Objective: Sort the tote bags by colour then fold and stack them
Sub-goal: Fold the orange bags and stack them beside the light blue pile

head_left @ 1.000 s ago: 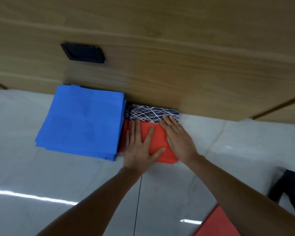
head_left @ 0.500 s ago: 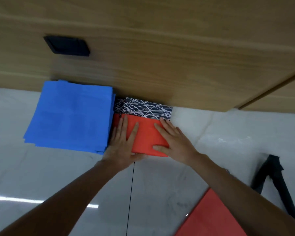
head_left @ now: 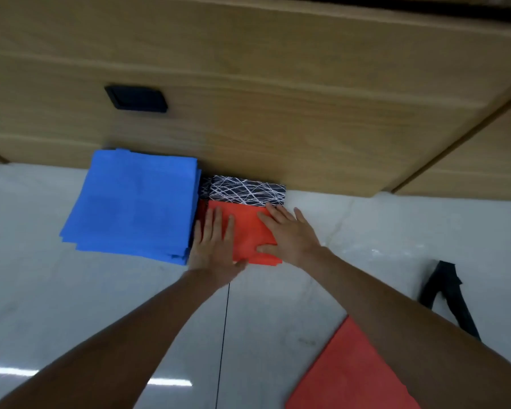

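At the far left of the pale floor (head_left: 56, 296), lying tight against the wooden panel (head_left: 278, 84): a stack of folded blue tote bags (head_left: 133, 202), below a black plate (head_left: 136, 98) set in the wood. Just beside that stack, pressing the left hand (head_left: 214, 249) flat on the left part of a folded red tote bag (head_left: 247, 231), fingers straight and close together. Pressing the right hand (head_left: 289, 234) on the bag's right side, fingers straight and spread, thumb along the near edge. Touching the red bag's far edge, a black bag with white lines (head_left: 247, 191). Farther right and nearer, lying flat and well apart, another red bag (head_left: 345, 373), partly hidden by the right forearm; beyond it, a black strap (head_left: 452, 296).
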The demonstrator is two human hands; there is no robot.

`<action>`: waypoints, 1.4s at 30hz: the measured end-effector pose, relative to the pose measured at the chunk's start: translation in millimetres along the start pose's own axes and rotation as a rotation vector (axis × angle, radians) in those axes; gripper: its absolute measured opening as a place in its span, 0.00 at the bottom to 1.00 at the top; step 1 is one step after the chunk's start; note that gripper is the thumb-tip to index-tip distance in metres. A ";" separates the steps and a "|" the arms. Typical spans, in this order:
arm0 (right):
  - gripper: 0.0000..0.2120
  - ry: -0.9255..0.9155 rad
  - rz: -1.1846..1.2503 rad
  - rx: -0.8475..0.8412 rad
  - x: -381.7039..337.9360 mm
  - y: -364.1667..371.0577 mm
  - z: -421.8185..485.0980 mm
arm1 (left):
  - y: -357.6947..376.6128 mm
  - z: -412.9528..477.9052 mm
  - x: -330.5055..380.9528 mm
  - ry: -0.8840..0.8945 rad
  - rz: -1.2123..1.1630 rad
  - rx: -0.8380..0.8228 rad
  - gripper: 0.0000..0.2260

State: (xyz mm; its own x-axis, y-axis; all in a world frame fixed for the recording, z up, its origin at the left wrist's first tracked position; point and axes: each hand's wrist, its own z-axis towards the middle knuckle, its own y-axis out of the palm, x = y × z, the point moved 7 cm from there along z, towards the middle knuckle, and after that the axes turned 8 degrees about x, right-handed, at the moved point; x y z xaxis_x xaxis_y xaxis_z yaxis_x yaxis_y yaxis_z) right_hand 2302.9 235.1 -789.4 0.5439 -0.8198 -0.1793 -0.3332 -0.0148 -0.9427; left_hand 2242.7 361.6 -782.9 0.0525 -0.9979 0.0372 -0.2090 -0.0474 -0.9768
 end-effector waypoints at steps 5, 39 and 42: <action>0.35 -0.002 0.095 0.145 -12.5 -34.9 -18.4 | -44.8 -29.6 24.8 0.066 -0.099 0.145 0.32; 0.25 0.327 0.676 0.651 -19.0 -33.3 -141.0 | -68.4 -95.0 31.5 0.331 -0.250 0.433 0.19; 0.23 0.355 0.614 0.617 -9.0 -20.2 -187.6 | -59.8 -119.2 59.5 0.431 -0.296 0.409 0.18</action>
State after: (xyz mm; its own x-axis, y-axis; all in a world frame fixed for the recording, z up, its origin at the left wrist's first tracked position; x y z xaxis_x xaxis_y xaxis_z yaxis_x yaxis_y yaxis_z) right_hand 2160.3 135.4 -716.0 0.1077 -0.7113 -0.6946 0.0384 0.7011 -0.7120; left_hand 2142.0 299.8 -697.2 -0.3624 -0.8775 0.3140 0.1465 -0.3864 -0.9106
